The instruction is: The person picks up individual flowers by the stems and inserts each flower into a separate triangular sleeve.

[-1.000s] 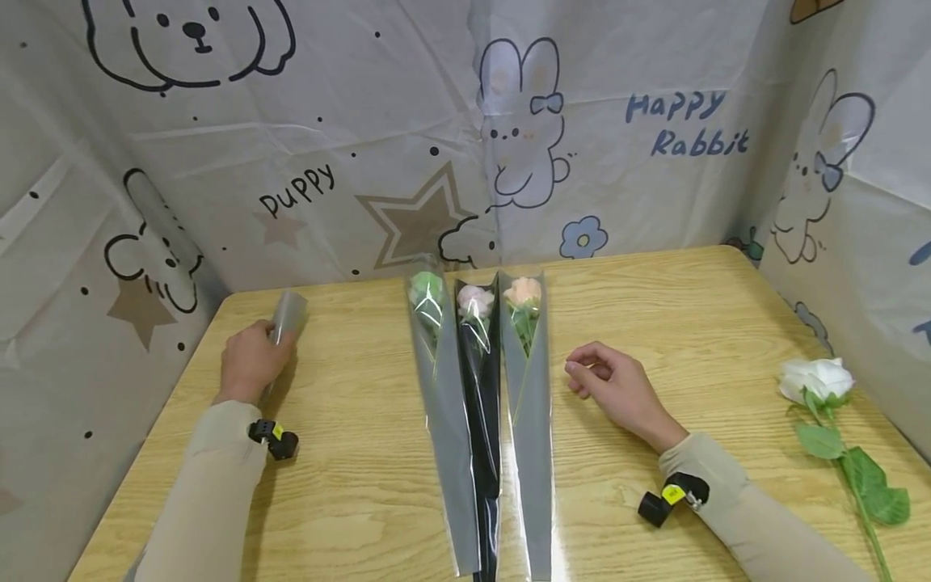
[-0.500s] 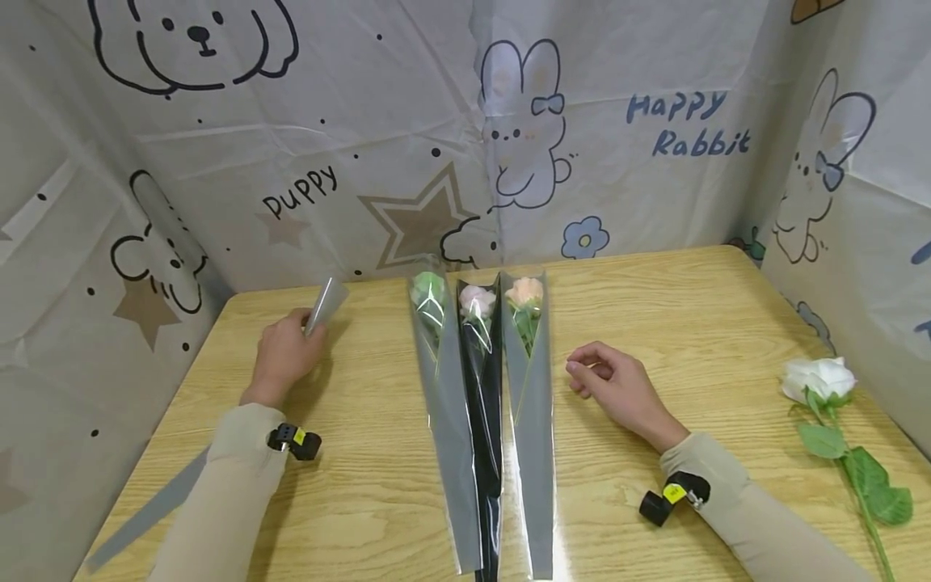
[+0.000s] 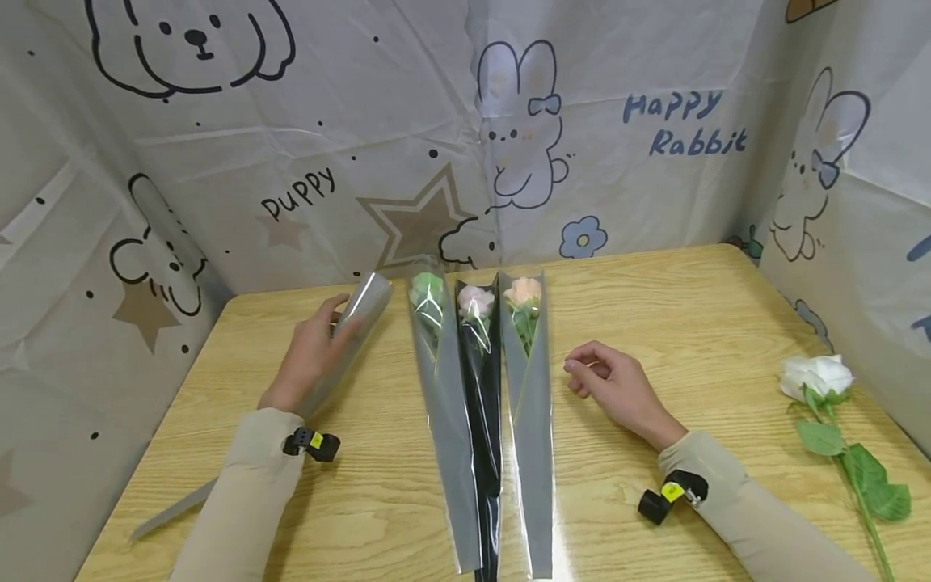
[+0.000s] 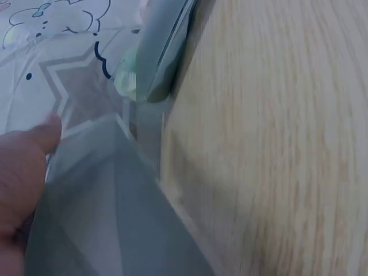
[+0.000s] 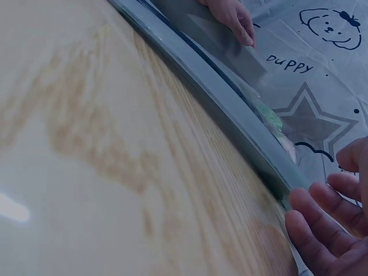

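My left hand holds a long grey flower wrapping sleeve near its wide, clear-fronted end. The sleeve's narrow tail runs under my left forearm and shows beyond it. In the left wrist view the thumb lies beside the sleeve; the other fingers are mostly hidden. Just right of it, three wrapped flowers lie side by side: a green one in grey, a pale pink one in black, and a peach one in grey. My right hand rests right of them, fingers loosely curled, holding nothing.
An unwrapped white rose with a leafy green stem lies at the right of the wooden table. A printed cloth stands around the back and both sides.
My left hand has carried the grey sleeve rightward from the table's left side toward the wrapped flowers. The right hand and the flowers have stayed in place.
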